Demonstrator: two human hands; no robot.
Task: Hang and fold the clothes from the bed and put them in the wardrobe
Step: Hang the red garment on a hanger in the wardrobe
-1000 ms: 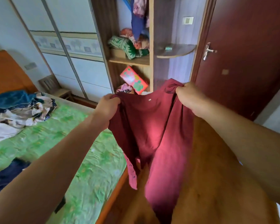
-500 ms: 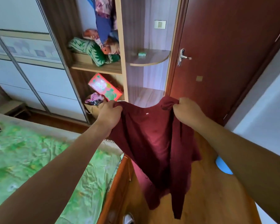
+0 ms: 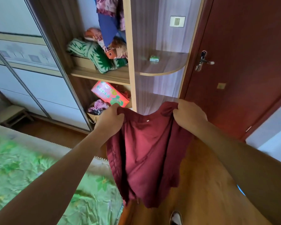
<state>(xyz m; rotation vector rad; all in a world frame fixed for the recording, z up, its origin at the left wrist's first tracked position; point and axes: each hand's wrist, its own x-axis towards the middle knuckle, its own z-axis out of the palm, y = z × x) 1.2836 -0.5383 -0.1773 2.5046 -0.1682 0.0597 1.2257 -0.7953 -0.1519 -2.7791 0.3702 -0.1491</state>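
Swinging away from the bed (image 3: 31, 168) over the last second and now facing the open wardrobe (image 3: 128, 65) head-on, with the shelves sitting just past the fingers instead of off to one side. Still holding the dark red shirt (image 3: 149, 151) up by both shoulders, same grip as a moment ago: left hand (image 3: 111, 119) with fingers (image 3: 118, 116) curled tight into one shoulder, right hand (image 3: 190, 115) with fingers (image 3: 179, 109) clamped on a bunched fold of the other. Guessing this means carrying it over for hanging, not folding it on the bed. Not seeing a hanger anywhere yet though, so probably needing one hand free soon. Shirt-wise: hanging loose and straight down below the fingers, over the wooden floor (image 3: 201, 184) just beside the bed's edge, not touching either as far as can be told. Sagging at the collar between the two sets of fingers, with a tiny white tag showing just under it. Looking thin, soft and pretty crumpled, with a wavy hem at the bottom. Beyond the left fingers, a red box (image 3: 110, 95) lying on the lower shelf.
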